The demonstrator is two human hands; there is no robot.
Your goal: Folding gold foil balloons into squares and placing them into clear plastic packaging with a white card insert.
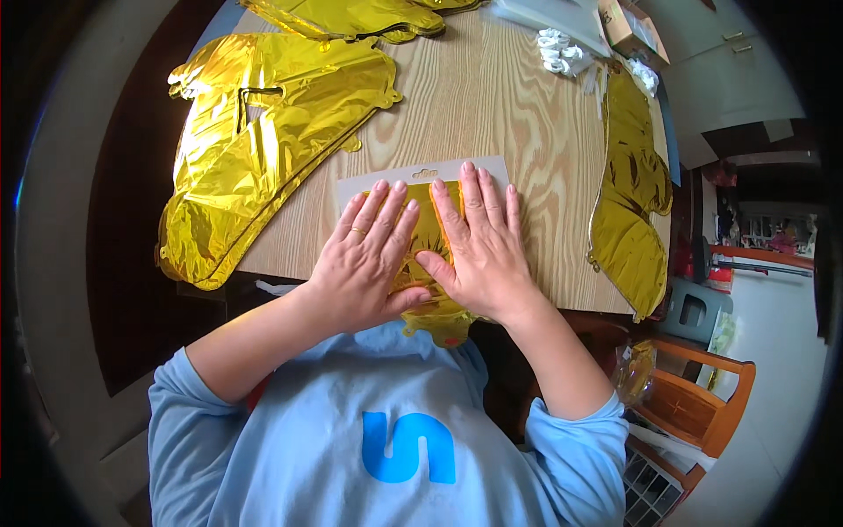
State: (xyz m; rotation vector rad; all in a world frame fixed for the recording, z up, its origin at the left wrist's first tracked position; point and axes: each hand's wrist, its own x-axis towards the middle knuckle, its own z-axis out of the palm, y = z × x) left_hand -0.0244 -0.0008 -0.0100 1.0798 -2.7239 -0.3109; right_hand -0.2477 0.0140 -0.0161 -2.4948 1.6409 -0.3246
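Both hands lie flat on a gold foil balloon (421,230) at the near side of the table. My left hand (364,255) has its fingers stretched out, a ring on one of them. Beside it, my right hand (481,241) is spread, its thumb pointing toward the left hand. Under the foil is a pale card (395,176) with a hanging slot at its top edge; the fingertips reach onto it. The balloon's lower end hangs over the table edge toward my lap. Much of the foil is hidden beneath the hands.
Large flat gold foil balloons (281,140) lie at the left, with more foil (351,16) at the far edge. Another gold foil piece (630,193) lies along the right edge. White bundles (558,53) and a cardboard box (634,33) sit far right. A wooden chair (694,400) stands right.
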